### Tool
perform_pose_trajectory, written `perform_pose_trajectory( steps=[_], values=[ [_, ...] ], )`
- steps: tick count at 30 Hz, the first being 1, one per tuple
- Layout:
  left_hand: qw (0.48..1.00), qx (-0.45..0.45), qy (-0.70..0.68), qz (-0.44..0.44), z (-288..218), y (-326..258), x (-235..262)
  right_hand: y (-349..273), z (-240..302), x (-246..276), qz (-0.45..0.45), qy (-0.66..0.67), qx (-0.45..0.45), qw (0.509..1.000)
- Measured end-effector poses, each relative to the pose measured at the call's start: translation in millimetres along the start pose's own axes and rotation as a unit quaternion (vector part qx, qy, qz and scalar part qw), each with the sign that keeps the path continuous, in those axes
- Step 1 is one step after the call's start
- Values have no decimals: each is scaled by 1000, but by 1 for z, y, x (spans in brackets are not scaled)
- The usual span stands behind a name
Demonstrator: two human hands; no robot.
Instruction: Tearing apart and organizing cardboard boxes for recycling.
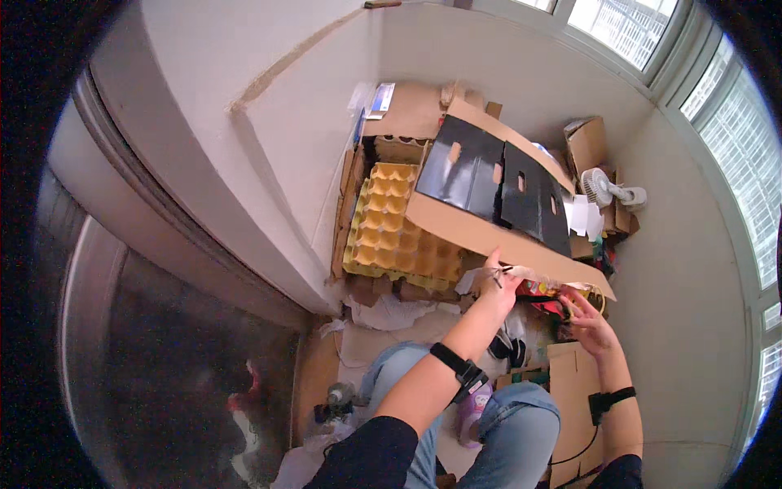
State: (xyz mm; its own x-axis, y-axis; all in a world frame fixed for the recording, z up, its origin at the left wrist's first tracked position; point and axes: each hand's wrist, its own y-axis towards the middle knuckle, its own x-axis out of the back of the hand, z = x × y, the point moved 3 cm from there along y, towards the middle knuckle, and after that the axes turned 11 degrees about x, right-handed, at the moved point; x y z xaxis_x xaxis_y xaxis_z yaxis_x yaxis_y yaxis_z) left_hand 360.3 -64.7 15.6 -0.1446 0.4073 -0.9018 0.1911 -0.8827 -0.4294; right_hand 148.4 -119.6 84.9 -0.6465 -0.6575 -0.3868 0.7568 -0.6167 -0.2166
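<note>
Between my hands is a crumpled clear plastic bag (538, 275), with red and yellow packaging (536, 288) showing at it. My left hand (497, 283) is closed on the bag's left end, beside the front edge of a large flattened cardboard box (497, 232). My right hand (590, 324) reaches up to the bag's right end with bent fingers, which look closed on it. Close to those fingers shows a thin yellow loop (603, 303); what it belongs to is unclear. Part of the bag's contents is hidden by my hands.
Stacked yellow egg trays (383, 216) stand left of the black-panelled cardboard. A small white fan (599, 187) and an open carton (586, 143) are at the back right. Below my right arm leans a cardboard sheet (573, 383). White bags (395, 312) lie on the floor.
</note>
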Motion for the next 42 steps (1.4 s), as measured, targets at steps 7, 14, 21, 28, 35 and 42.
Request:
perform_pose_trajectory(
  steps=[7,14,21,28,35,42],
  values=[
    [1000,-19,-9,13,-13,-7,-2,-28,-6,15,-62,91,24,994],
    [999,-27,2,40,-6,0,1,-20,2,53,-126,124,-12,984],
    [1000,-3,8,20,-21,-4,14,67,-40,34,-120,134,-61,982],
    [979,-140,126,73,-24,-17,11,92,-39,25,-155,136,3,978],
    [974,10,226,18,6,17,25,103,-45,-3,-168,122,45,977],
    [992,36,114,-31,6,2,13,70,-22,-36,-173,-5,25,985]
  ],
)
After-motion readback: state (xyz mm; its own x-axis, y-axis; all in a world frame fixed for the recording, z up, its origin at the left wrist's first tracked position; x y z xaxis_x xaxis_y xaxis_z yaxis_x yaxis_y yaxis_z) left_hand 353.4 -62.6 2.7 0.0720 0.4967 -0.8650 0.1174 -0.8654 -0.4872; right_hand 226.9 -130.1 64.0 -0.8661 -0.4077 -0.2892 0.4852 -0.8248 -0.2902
